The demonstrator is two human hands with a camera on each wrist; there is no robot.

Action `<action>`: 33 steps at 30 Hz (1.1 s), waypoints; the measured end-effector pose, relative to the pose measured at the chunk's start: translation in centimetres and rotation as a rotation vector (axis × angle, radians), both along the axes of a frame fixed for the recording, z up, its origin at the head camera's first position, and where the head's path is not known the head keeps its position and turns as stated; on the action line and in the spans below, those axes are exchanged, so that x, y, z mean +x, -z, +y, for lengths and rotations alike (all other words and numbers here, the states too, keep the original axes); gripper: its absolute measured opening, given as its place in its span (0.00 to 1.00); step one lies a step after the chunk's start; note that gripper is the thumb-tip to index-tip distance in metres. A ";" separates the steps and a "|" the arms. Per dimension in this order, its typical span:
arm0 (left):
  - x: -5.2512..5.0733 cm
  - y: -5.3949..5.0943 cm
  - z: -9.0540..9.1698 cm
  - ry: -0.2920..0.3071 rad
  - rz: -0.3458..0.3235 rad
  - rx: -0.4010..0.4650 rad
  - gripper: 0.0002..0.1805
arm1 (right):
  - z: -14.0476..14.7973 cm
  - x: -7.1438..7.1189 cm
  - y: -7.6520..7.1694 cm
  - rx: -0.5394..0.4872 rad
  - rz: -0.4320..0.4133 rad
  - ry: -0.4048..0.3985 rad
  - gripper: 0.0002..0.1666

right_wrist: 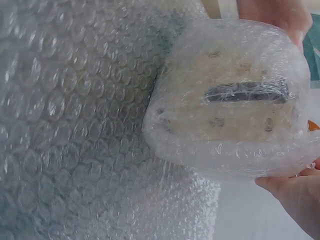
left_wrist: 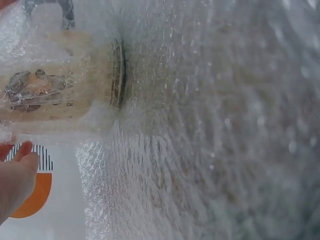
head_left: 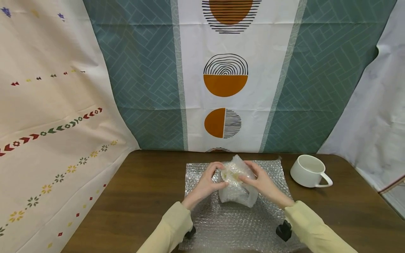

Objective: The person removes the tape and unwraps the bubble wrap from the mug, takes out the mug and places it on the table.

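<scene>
A cream mug (left_wrist: 55,82) with a printed picture and a dark handle (right_wrist: 245,93) shows through a layer of bubble wrap. This wrapped bundle (head_left: 235,191) stands on a flat bubble wrap sheet (head_left: 234,225), its upper wrap sticking up in a loose flap. My left hand (head_left: 211,180) holds it from the left near the top, fingers curved at the back and thumb toward the front. On the opposite side my right hand (head_left: 261,178) grips the wrap, its thumb lying across the front. The wrap partly hides the fingertips.
A white cup (head_left: 307,171) stands on the brown wooden table (head_left: 136,200) to the right of the sheet, its handle pointing right and toward me. A patterned cloth (head_left: 240,88) hangs behind the table, with a cream embroidered cloth (head_left: 53,140) on the left.
</scene>
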State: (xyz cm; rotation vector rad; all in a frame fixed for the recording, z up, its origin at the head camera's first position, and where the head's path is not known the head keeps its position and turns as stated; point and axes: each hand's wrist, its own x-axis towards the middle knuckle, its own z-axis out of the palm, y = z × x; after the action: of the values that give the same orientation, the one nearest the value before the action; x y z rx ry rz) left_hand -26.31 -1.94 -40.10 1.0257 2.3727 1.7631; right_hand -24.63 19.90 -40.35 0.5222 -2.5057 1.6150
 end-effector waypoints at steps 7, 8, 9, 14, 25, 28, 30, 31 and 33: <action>0.1 0.0 0.3 -0.004 -0.001 0.004 0.23 | 0.8 0.2 -0.1 -0.035 -0.029 0.056 0.32; 0.1 0.0 0.3 -0.003 0.000 0.004 0.23 | 0.9 0.2 -0.2 -0.031 -0.032 0.060 0.32; 0.1 0.0 0.3 -0.002 -0.001 0.004 0.23 | 1.0 0.2 -0.2 -0.030 -0.035 0.064 0.32; 0.1 -0.1 0.4 0.005 -0.013 0.016 0.23 | 1.8 0.2 -0.4 -0.030 -0.064 0.073 0.33; 0.3 -0.1 0.1 0.004 -0.005 0.021 0.23 | 3.5 -0.1 -0.4 0.097 -0.071 0.161 0.36; 0.3 -0.2 0.1 0.010 0.000 0.023 0.23 | 3.9 0.0 -0.5 0.150 -0.067 0.214 0.39; 0.2 -0.2 0.1 0.010 0.005 0.022 0.23 | 4.3 0.0 -0.4 0.169 -0.062 0.237 0.40; 0.2 -0.2 0.1 0.009 0.005 0.021 0.23 | 4.5 0.0 -0.4 0.178 -0.054 0.246 0.40; 0.2 -0.2 0.1 0.008 0.004 0.014 0.23 | 4.8 0.0 -0.4 0.186 -0.045 0.266 0.39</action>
State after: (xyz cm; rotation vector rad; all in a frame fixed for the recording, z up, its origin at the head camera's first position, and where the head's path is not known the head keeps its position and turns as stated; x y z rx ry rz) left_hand -26.11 -1.87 -39.89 1.0397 2.3586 1.7798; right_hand -24.64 24.67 -39.99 0.1601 -2.6381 1.3223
